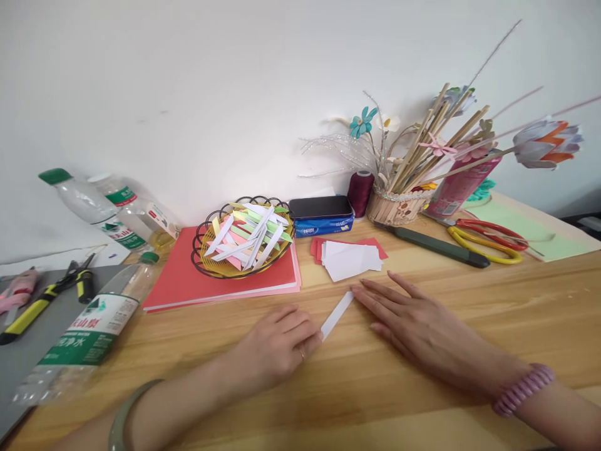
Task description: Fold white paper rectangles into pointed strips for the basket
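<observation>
A narrow white paper strip [337,315] lies slantwise on the wooden table. At its near end, the curled fingers of my left hand [282,341] pinch it against the tabletop. My right hand [417,319] lies with fingers stretched out, its fingertips touching the strip's far end. Just beyond the hands is a small stack of white paper pieces [351,260] on top of red paper pieces [379,246]. A yellow and black woven basket [201,254] holds several folded paper strips in white, green, pink and yellow.
The basket rests on red paper sheets [164,275]. Behind stand a phone [320,206] on a blue tissue pack [323,227], a thread spool [360,193] and a stick-filled holder [397,207]. Right are a dark green cutter [441,246] and scissors [498,255]; left, plastic bottles [89,332] and pliers [35,310].
</observation>
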A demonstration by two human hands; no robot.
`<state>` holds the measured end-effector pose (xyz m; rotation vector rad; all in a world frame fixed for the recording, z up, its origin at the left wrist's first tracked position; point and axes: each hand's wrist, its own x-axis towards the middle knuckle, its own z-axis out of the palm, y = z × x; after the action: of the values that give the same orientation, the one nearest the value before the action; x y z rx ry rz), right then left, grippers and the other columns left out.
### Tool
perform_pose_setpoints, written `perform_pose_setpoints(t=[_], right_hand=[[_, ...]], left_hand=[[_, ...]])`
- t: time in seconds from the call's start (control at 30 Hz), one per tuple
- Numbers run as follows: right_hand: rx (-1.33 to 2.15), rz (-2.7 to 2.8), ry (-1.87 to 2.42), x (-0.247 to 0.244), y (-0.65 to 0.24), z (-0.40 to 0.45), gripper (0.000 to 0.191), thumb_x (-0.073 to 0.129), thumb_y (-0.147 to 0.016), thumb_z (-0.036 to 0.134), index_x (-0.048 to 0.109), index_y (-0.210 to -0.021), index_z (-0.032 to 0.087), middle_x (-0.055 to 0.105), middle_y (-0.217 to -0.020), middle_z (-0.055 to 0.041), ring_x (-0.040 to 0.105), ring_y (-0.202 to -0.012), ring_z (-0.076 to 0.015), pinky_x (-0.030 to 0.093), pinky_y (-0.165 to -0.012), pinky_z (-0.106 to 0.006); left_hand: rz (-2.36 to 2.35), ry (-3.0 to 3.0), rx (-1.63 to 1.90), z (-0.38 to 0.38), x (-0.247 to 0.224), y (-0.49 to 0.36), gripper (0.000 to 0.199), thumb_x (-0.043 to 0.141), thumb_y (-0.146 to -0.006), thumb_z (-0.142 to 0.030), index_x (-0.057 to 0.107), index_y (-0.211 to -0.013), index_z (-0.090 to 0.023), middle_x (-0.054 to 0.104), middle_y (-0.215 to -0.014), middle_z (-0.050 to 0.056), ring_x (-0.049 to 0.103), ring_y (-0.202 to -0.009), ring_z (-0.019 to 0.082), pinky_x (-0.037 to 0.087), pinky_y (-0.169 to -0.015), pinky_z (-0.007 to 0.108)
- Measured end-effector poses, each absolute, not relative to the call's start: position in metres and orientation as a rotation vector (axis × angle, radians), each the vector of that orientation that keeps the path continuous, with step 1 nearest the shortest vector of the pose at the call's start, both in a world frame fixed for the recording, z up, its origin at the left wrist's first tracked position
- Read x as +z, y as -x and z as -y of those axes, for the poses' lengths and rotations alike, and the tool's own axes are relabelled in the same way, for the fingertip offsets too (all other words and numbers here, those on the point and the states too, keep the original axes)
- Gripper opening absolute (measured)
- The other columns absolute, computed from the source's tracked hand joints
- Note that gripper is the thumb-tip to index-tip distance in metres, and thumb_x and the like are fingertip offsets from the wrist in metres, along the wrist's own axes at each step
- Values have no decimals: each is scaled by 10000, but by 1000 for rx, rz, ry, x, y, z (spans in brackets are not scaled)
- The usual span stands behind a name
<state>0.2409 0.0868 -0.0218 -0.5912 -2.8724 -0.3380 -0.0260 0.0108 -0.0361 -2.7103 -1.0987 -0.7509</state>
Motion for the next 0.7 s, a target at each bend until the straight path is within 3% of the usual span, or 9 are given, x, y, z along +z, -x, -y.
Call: perform_pose_setpoints(t=[0.1,0.17,0.27,0.33,0.4,0.53,0.7], right_hand=[[-344,2852,531,-19,-236,-87,396,355,-917,110,442,-1301,69,561,-1265,-121,483,-1183,-247,372,-1001,-456],[-284,2842,520,-15,-228,-85,387,334,-905,65,481,-1263,83,600,-1196,-131,533,-1109,-242,427,-938,-427],[-20,2815,592,-8,-212,-86,303,383,-910,112,556,-1158,132,638,-1008,-113,576,-939,-230,475,-811,-406],[174,2762,665,-6,-202,-88,204,435,-902,149,606,-1012,161,618,-896,-81,564,-847,-217,474,-754,-392],[277,2709,727,-7,-196,-90,134,471,-885,154,605,-874,167,596,-847,-66,553,-798,-204,468,-719,-366],[358,2662,805,-10,-195,-92,112,505,-846,108,556,-764,167,586,-803,-54,554,-736,-179,459,-657,-306],[452,2617,862,-9,-201,-84,96,469,-883,169,553,-837,173,617,-786,-42,586,-704,-170,460,-629,-286]], left_hand=[[1119,2683,-980,-11,-30,29,309,377,-928,-118,595,-714,-159,600,-670,6,560,-705,120,465,-637,233],[1164,2692,-1074,-12,-25,31,341,337,-894,-68,619,-731,-169,607,-682,15,554,-677,121,451,-588,225],[1418,2708,-1070,-15,-19,27,284,364,-888,-100,635,-926,-175,649,-848,40,585,-790,141,488,-717,265],[1601,2709,-901,-18,-18,21,217,441,-899,-187,605,-1041,-177,642,-993,55,574,-936,183,473,-840,326],[1715,2716,-688,-22,-18,14,217,550,-869,-269,593,-1064,-186,616,-1055,56,544,-990,215,462,-863,361],[1733,2741,-564,-29,-20,7,91,637,-812,-222,618,-891,-181,616,-939,31,540,-889,203,466,-765,331],[1875,2682,-826,-30,-20,9,63,641,-790,-149,598,-751,-173,641,-731,-9,580,-717,158,443,-680,270]])
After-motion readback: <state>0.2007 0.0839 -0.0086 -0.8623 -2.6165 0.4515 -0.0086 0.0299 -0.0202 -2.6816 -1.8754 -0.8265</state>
